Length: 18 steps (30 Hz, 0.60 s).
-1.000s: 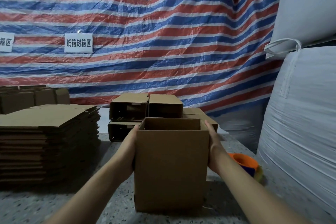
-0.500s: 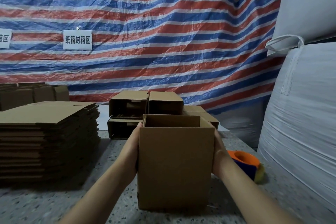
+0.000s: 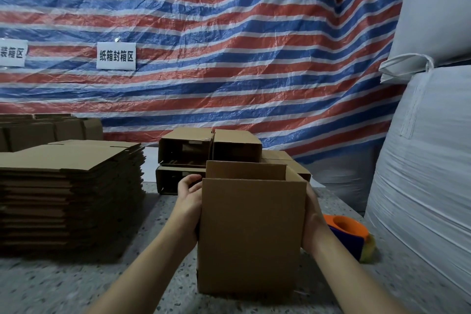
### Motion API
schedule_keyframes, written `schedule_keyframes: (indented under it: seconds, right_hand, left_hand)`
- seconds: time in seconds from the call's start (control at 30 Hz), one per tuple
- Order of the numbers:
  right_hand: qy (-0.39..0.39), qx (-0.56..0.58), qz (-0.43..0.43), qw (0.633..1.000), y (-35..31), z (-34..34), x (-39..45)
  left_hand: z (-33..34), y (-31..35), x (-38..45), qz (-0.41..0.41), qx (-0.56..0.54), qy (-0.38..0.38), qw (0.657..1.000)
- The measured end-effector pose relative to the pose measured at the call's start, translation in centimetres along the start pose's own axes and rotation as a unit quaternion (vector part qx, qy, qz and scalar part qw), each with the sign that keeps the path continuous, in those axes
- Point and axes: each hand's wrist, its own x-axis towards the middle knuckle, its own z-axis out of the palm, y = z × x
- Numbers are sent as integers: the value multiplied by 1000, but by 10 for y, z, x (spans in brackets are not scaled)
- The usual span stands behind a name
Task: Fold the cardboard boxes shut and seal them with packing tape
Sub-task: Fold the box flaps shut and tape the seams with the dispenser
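Observation:
An upright brown cardboard box (image 3: 251,234) stands on the speckled table (image 3: 63,285), its top open and flaps not folded over. My left hand (image 3: 188,202) is on the box's left side, with its fingers curled round the far left edge near the top. My right hand (image 3: 313,214) lies flat against the right side, with its fingers largely hidden behind the box. An orange and blue tape dispenser (image 3: 349,233) sits on the table just right of my right wrist; neither hand touches it.
A tall stack of flattened cardboard boxes (image 3: 68,186) fills the left of the table. Several assembled boxes (image 3: 210,150) lie stacked behind the held one. Large white bulk bags (image 3: 428,173) crowd the right side. A striped tarp wall (image 3: 229,58) closes the back.
The box has shifted slightly right and turned a little between my hands. My left fingers have curled round its far left edge. The tape dispenser has stayed put.

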Motion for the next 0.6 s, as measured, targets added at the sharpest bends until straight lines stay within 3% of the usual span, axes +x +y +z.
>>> schedule_keyframes:
  seconds: [0.23, 0.43, 0.6]
  right_hand:
    - [-31, -21, -27, 999, 4, -5, -4]
    - [-35, -66, 69, 995, 0, -7, 2]
    - [-48, -86, 79, 992, -9, -4, 0]
  left_hand:
    - [-9, 0, -2, 0, 43, -69, 997]
    - [-10, -1, -4, 34, 64, -58, 996]
    - [-8, -6, -1, 33, 97, -26, 994]
